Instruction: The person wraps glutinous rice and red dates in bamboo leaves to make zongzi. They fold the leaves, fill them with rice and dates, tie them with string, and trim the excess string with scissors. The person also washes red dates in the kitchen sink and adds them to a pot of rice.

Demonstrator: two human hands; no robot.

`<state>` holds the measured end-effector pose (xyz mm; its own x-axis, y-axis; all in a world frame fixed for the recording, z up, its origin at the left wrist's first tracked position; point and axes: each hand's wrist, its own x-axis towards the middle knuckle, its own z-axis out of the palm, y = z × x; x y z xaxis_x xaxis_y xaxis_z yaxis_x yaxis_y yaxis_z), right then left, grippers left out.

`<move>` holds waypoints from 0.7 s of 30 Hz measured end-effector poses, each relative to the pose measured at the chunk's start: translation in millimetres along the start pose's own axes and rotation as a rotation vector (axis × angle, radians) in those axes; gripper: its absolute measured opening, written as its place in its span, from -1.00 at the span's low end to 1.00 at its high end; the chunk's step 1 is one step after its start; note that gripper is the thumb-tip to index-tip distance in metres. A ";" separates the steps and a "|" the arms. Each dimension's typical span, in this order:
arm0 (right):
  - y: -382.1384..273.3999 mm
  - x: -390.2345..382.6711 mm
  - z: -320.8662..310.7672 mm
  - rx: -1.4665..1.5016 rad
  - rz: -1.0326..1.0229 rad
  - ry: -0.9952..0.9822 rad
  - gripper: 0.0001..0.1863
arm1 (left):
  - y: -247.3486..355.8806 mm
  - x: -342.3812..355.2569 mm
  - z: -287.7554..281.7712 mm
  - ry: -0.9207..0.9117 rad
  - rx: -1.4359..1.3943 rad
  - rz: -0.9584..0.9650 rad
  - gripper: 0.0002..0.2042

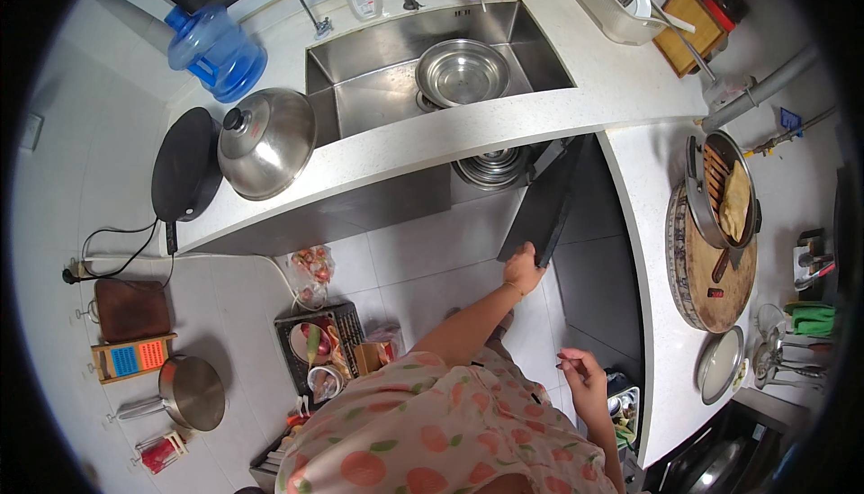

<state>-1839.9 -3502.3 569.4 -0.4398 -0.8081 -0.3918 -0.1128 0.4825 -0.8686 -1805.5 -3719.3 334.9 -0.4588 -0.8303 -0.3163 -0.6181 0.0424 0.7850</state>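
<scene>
My left hand (523, 269) grips the lower edge of a dark grey cabinet door (543, 197), which stands swung out below the counter. Behind the door's upper part, a stack of steel bowls (493, 170) shows inside the cabinet. My right hand (583, 372) hangs in the air to the right of my body, its fingers loosely bent and apart with nothing in them. Above the cabinet, a steel basin (463, 73) rests in the sink (369, 103).
On the counter's left are a domed steel lid (268, 145), a black pan (186, 163) and a blue water jug (220, 53). At right, a pan with food (724, 190) sits on a round chopping board (720, 287). A crate of vegetables (319, 350) stands on the floor.
</scene>
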 end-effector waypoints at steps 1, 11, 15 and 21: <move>-2.0 -1.0 0.3 -0.007 -0.014 0.001 -0.77 | 6.8 -0.7 4.4 -0.025 0.037 -0.006 -0.54; -7.6 -8.9 6.8 -0.017 -0.042 0.045 -0.77 | 9.8 9.2 -0.2 -0.160 0.175 -0.058 -0.42; -9.8 -8.1 14.0 -0.008 -0.026 0.031 -0.77 | 8.0 9.4 -4.6 -0.190 0.198 -0.098 -0.42; -19.1 -0.3 22.2 -0.063 -0.024 -0.007 -0.79 | 18.5 -3.6 -27.6 -0.286 0.317 0.015 -0.42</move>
<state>-1817.8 -3518.7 579.4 -0.4302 -0.8218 -0.3737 -0.1787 0.4832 -0.8571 -1797.7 -3730.8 365.3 -0.6000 -0.6428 -0.4763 -0.7552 0.2586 0.6023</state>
